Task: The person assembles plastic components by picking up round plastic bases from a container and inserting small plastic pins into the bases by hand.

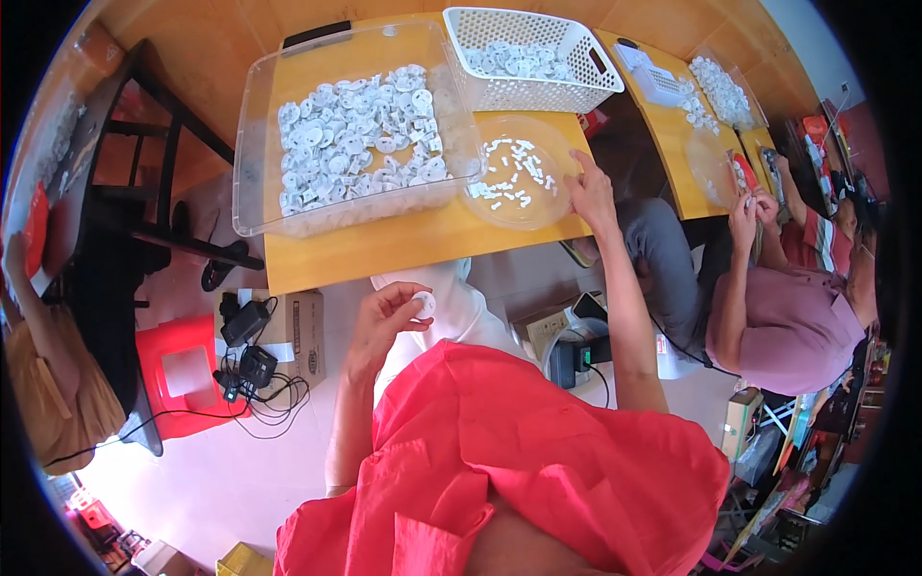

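My left hand [382, 322] is closed, pinching a small round white plastic disc [424, 305] between thumb and fingers, over my lap in front of the table's near edge. My right hand [593, 197] reaches to the right rim of a shallow clear round dish [480, 213]. Its thumb and index finger are apart, and I make out nothing between them. Several small white plastic pieces [526, 165] lie scattered in that dish. To its left stands a large clear bin [252, 182], heaped with round white plastic parts [331, 130].
Behind the dish a white perforated basket [538, 93] holds more white parts on the yellow table [360, 254]. At right a person in a pink shirt [792, 326] works at another table [677, 182]. A red stool [178, 374], cardboard box [305, 336] and tangled cables [279, 389] are at lower left.
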A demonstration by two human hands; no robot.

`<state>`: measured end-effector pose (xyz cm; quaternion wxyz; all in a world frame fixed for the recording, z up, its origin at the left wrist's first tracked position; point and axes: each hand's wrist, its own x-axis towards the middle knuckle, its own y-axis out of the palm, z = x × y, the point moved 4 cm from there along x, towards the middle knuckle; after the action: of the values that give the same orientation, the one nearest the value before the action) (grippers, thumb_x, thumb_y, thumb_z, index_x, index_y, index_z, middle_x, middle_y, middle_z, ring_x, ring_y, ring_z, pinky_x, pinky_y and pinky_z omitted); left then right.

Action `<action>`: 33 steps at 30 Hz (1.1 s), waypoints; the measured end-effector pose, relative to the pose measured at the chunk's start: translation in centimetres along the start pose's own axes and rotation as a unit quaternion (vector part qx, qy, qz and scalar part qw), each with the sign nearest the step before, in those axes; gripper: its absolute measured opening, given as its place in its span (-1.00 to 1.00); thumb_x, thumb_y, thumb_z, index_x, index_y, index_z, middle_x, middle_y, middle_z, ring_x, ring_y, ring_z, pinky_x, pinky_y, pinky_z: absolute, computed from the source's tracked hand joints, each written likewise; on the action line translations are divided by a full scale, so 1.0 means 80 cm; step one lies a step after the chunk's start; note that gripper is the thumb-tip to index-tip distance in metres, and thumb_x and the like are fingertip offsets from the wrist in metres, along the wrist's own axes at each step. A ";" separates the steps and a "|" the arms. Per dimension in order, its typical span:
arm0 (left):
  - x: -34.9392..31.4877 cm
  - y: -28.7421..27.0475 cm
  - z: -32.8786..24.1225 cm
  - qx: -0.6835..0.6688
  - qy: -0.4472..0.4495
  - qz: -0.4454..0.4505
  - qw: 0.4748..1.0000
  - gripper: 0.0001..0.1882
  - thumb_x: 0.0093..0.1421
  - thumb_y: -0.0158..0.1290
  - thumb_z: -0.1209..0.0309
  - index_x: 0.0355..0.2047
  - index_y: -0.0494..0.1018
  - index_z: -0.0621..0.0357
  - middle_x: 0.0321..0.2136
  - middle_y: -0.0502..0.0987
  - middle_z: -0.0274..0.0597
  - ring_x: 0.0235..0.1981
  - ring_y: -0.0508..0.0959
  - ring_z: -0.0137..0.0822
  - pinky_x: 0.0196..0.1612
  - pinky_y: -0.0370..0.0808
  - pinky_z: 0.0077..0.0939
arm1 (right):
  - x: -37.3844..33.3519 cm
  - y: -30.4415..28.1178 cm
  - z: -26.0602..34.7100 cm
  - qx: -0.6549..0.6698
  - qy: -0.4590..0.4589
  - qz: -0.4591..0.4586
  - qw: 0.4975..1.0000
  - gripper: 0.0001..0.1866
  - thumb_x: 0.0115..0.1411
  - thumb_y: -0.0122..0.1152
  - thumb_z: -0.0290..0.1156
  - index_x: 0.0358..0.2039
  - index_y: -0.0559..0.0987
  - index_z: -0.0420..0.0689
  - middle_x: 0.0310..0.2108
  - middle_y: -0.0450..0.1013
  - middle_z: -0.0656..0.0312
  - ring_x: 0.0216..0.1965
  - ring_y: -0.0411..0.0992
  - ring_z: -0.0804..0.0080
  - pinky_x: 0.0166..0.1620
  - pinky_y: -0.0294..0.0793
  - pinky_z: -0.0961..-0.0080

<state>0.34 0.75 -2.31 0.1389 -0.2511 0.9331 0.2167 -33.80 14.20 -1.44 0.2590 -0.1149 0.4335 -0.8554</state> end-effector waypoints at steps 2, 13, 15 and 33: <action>-0.001 -0.001 -0.001 0.006 -0.012 -0.002 1.000 -0.79 0.13 -0.02 0.48 -0.22 0.44 0.28 -0.40 0.50 -0.25 -0.38 0.51 -0.45 -0.30 0.53 -0.58 | -0.006 0.013 -0.015 0.076 -0.030 -0.032 0.996 -0.48 -0.01 0.07 -0.49 0.03 0.34 -0.19 -0.74 0.39 0.12 -0.77 0.37 0.45 -0.56 0.40 0.45; 0.006 0.010 0.003 0.004 -0.013 0.001 1.000 -0.79 0.14 -0.01 0.49 -0.21 0.44 0.28 -0.40 0.50 -0.24 -0.40 0.51 -0.44 -0.31 0.54 -0.59 | -0.044 0.029 0.055 -0.047 -0.194 -0.128 0.972 -0.63 -0.05 0.21 -0.43 -0.17 0.47 -0.21 -0.27 0.37 -0.03 -0.15 0.33 0.04 -0.09 0.33 0.27; 0.008 0.016 0.004 0.002 -0.008 0.008 1.000 -0.79 0.14 -0.02 0.50 -0.21 0.44 0.29 -0.40 0.50 -0.24 -0.40 0.51 -0.44 -0.31 0.54 -0.59 | -0.042 0.063 0.073 0.007 -0.178 0.052 0.983 -0.68 -0.09 0.23 -0.45 -0.24 0.52 -0.19 -0.25 0.38 -0.01 -0.17 0.35 0.04 -0.09 0.34 0.28; 0.006 0.010 0.008 -0.005 -0.007 0.008 1.000 -0.79 0.15 -0.02 0.48 -0.21 0.43 0.28 -0.39 0.50 -0.23 -0.43 0.53 -0.42 -0.34 0.54 -0.60 | -0.005 0.103 0.060 0.080 -0.141 0.112 0.980 -0.94 -0.04 0.11 -0.54 -0.54 0.43 -0.24 -0.55 0.44 0.11 -0.46 0.42 0.28 -0.36 0.38 0.39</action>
<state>-0.40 1.42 -2.76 0.1430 -0.2431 0.9329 0.2242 -28.59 7.06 -5.17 0.4204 -0.1641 0.3331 -0.8279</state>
